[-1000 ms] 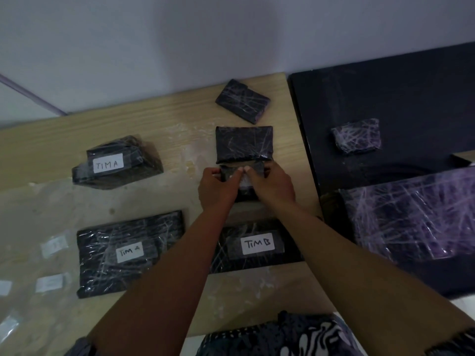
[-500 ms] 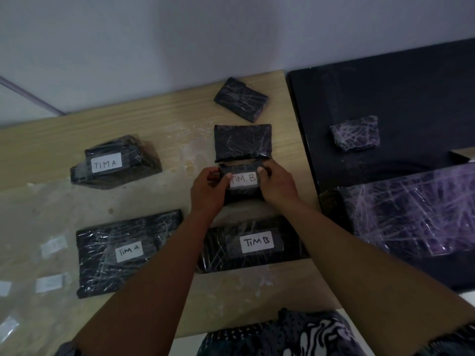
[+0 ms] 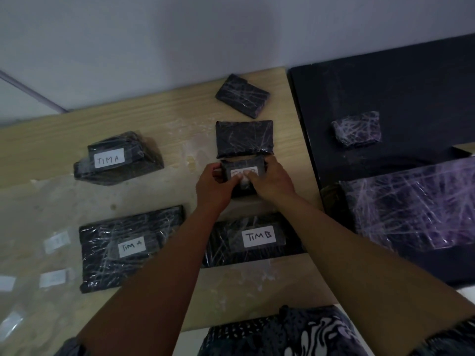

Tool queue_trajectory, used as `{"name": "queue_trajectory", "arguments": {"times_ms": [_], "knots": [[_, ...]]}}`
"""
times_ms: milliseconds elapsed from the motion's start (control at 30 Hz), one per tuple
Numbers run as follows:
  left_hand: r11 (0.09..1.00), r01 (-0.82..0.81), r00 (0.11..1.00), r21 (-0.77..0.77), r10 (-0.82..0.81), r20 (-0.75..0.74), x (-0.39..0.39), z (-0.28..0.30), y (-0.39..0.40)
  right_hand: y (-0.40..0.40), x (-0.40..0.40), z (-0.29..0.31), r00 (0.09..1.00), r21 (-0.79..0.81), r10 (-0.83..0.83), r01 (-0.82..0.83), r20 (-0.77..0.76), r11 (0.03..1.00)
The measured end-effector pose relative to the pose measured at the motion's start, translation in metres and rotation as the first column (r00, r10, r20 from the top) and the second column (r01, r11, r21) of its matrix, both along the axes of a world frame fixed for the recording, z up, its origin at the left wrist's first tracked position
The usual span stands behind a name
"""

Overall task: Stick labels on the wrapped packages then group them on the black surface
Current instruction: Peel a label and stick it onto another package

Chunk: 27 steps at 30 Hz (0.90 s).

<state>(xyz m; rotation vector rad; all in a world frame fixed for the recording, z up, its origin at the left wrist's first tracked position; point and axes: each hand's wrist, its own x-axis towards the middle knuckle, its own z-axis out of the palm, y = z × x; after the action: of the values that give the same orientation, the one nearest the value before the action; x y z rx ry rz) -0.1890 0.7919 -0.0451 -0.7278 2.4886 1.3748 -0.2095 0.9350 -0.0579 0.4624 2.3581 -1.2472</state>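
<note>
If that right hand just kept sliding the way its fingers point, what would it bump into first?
The right hand points up-left across the small package it presses, so it would probably meet the left hand first; depth is unclear.

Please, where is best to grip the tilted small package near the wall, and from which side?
Take the tilted small package from above, probably across its two long edges: it lies flat on the wooden table, unlabelled, with open space all around it.

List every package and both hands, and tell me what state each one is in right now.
Held package: gripped by both hands, label on.
TIM A lump: labelled.
TIM A flat: labelled.
TIM B flat: labelled.
Two wood-top packages: unlabelled.
Left hand: pressing label.
Right hand: pressing label.
</note>
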Motion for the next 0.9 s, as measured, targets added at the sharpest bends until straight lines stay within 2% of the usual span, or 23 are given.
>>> {"name": "queue_trajectory", "arguments": {"times_ms": [167,300,400,600,767,900], "knots": [[0.994,-0.014,0.999,0.108,0.011,0.030,-0.001,-0.001,-0.011,0.016,0.001,0.002,0.999,-0.139,0.035,-0.032,0.013,0.990],[0.969,-0.067,0.997,0.239,0.055,0.059,0.001,0.000,-0.016,0.025,-0.006,-0.005,0.995,-0.132,0.082,-0.074,0.051,0.988],[0.954,-0.095,0.994,0.283,0.074,0.082,0.001,0.001,-0.016,0.029,-0.008,-0.006,0.996,-0.137,0.083,-0.076,0.045,0.988],[0.954,-0.131,0.990,0.271,0.113,0.080,0.005,0.001,-0.016,0.031,-0.007,-0.001,0.997,-0.137,0.038,-0.029,0.062,0.990],[0.980,-0.025,1.000,0.195,0.022,0.019,0.007,0.006,-0.005,0.019,-0.002,0.007,0.993,-0.118,0.099,-0.091,0.061,0.989],[0.976,-0.066,0.997,0.206,0.055,0.061,0.005,0.004,-0.006,0.021,-0.002,0.007,0.995,-0.152,0.081,-0.071,0.061,0.986]]}}
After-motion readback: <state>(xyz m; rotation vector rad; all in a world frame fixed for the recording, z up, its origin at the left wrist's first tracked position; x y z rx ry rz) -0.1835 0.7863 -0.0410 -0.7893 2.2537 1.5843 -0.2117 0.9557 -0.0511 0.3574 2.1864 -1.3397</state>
